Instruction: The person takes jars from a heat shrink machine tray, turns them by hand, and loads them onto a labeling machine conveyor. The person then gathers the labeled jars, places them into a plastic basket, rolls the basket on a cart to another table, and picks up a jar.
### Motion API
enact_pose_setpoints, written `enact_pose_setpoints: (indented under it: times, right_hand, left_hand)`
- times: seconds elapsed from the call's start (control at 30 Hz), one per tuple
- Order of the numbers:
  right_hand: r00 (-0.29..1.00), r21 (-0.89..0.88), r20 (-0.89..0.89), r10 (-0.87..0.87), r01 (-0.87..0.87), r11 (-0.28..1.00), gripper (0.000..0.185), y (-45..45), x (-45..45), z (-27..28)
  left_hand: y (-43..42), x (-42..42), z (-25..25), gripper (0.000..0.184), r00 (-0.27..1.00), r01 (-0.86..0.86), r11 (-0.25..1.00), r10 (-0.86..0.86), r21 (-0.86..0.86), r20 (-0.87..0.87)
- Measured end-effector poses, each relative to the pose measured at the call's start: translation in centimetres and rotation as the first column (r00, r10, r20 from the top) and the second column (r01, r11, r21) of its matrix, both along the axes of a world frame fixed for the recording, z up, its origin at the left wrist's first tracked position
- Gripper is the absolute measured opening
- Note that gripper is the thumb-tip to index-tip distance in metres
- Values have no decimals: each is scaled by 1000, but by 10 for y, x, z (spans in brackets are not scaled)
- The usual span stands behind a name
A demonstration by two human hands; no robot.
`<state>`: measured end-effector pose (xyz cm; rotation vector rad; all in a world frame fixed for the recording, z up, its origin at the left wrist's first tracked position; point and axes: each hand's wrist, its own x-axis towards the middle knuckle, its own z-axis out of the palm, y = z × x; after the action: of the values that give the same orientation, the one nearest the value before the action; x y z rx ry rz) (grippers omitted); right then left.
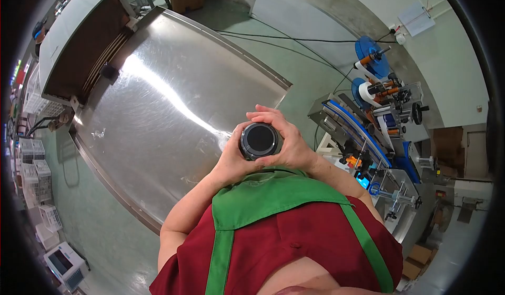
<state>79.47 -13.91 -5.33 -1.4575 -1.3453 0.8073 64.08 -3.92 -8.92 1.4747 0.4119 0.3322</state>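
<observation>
Both hands at the near right part of the steel desk (142,137). Left hand (231,157) and right hand (292,143) grip a round dark container (260,140) from opposite sides, black top facing up. Green apron (279,200) just nearer. Machine (389,108) with blue reels (372,56) at right; white crates (38,182) at left.

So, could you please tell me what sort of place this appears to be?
Probably a small factory or packing workshop: the broad metal table, reel-fed machine and white crates suggest it.
</observation>
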Motion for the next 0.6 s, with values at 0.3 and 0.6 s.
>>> enact_pose_setpoints:
  times: [0.3,0.6]
  right_hand:
    - [986,-249,97,-134,155,956,71,-21,14,-5]
    - [612,-234,-224,-759,722,651,58,-85,108,-85]
  left_hand:
    - [4,29,0,84,973,179,971,-151,158,-175]
    - [18,31,-36,83,972,15,999,-2,52,-236]
